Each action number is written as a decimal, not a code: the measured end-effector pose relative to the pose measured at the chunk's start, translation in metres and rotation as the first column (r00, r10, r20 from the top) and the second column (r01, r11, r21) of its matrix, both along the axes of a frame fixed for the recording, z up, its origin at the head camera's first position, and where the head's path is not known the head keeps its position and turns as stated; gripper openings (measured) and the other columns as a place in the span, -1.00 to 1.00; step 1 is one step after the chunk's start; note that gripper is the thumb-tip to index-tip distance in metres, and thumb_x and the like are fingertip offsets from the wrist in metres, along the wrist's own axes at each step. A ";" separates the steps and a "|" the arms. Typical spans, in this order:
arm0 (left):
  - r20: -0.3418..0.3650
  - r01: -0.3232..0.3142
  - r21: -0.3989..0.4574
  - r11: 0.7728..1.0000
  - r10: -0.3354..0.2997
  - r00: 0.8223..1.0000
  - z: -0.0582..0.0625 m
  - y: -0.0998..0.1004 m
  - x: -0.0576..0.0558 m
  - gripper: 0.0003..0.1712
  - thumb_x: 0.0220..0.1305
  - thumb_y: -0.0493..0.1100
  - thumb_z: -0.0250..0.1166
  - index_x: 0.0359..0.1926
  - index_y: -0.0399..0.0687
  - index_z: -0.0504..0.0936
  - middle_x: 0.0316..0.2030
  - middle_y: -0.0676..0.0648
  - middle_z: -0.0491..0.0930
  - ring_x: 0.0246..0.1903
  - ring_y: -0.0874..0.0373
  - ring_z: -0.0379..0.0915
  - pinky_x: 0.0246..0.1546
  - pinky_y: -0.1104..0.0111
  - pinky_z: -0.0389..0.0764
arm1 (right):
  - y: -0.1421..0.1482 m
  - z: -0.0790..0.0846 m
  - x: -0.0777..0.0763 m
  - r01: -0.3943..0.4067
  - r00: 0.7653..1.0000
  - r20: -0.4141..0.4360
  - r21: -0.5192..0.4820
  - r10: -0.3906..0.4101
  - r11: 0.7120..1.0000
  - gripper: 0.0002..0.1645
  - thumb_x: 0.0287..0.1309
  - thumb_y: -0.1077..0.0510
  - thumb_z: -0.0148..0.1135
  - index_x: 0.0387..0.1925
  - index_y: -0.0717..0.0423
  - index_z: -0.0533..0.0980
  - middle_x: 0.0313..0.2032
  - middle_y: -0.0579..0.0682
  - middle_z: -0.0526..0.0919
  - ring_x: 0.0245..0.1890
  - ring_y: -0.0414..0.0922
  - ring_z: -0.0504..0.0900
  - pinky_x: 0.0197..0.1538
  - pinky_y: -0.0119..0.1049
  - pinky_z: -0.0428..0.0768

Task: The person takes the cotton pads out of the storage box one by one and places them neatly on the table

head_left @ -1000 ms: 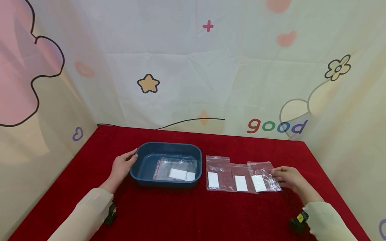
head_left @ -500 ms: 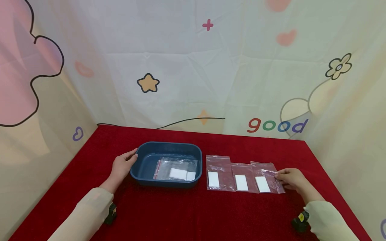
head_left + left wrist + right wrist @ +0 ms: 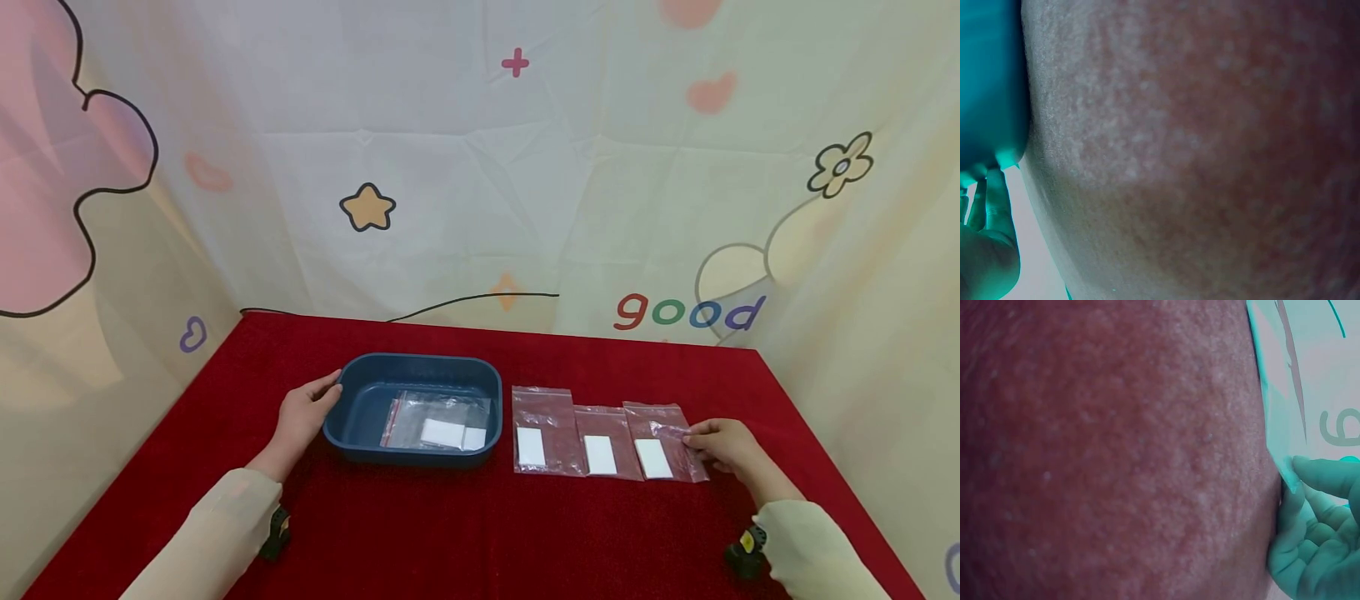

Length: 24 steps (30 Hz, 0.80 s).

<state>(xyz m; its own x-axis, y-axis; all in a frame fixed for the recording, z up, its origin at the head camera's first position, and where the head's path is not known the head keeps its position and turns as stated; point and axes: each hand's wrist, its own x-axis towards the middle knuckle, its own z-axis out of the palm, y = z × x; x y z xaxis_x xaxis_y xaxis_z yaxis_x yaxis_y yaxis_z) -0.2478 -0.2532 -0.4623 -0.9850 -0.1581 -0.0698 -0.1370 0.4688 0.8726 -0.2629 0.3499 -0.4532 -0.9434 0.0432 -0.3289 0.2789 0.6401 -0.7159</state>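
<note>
Long, loose sleeves cover both forearms. The left sleeve [image 3: 213,529], toward eight o'clock, is plain cream with a faint pinkish cast near its soft, rounded cuff. The right sleeve [image 3: 817,546], at four o'clock, looks paler and slightly greenish, its edge rippling in small folds below the cuff. At the left cuff's five o'clock sits a compact black wrist camera [image 3: 275,533] bearing a small orange patch. Its counterpart, the right wrist camera [image 3: 745,554], lies at eight o'clock of the other cuff: black too, chunky, with a squarish yellow patch. Beyond the cuffs, left hand [image 3: 302,414] and right hand [image 3: 723,444] are bare.
</note>
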 end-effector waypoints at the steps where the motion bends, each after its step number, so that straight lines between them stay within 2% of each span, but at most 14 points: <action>1: -0.001 0.000 0.001 1.000 0.000 1.000 0.000 0.000 0.000 -0.41 0.59 -0.09 0.07 0.52 -0.17 0.29 0.50 -0.32 0.28 0.50 -0.25 0.23 0.44 -0.08 0.42 | 0.000 0.000 0.000 0.002 1.000 0.001 0.001 -0.002 1.000 -0.65 0.37 0.19 0.22 -0.06 0.48 0.55 -0.44 -0.13 0.69 -0.42 -0.26 0.62 -0.32 -0.29 0.56; 13: 0.006 -0.009 0.001 1.000 0.009 1.000 0.001 0.001 0.001 -0.42 0.59 -0.09 0.07 0.51 -0.17 0.30 0.49 -0.32 0.29 0.48 -0.25 0.25 0.42 -0.07 0.44 | -0.002 -0.001 0.000 -0.015 1.000 0.002 0.042 0.015 0.999 -0.60 0.39 0.15 0.22 -0.01 0.49 0.53 -0.29 0.09 0.70 -0.33 -0.13 0.61 -0.29 -0.28 0.59; 21: 0.004 -0.005 -0.001 1.000 0.005 1.000 -0.001 -0.001 -0.001 -0.40 0.59 -0.06 0.06 0.52 -0.16 0.29 0.50 -0.32 0.27 0.50 -0.26 0.22 0.43 -0.08 0.44 | -0.003 -0.001 0.000 -0.023 0.999 -0.034 0.100 0.026 0.995 -0.58 0.33 0.16 0.27 -0.02 0.50 0.52 -0.34 0.05 0.66 -0.37 -0.11 0.50 -0.36 -0.31 0.52; 24: 0.000 -0.007 -0.001 1.000 0.007 1.000 -0.002 -0.001 -0.001 -0.41 0.59 -0.07 0.07 0.52 -0.17 0.29 0.50 -0.32 0.27 0.50 -0.26 0.23 0.42 -0.08 0.44 | -0.003 -0.001 0.000 -0.033 0.998 -0.058 0.127 0.041 0.991 -0.58 0.30 0.19 0.29 -0.02 0.52 0.50 -0.33 0.09 0.63 -0.37 -0.10 0.44 -0.36 -0.32 0.49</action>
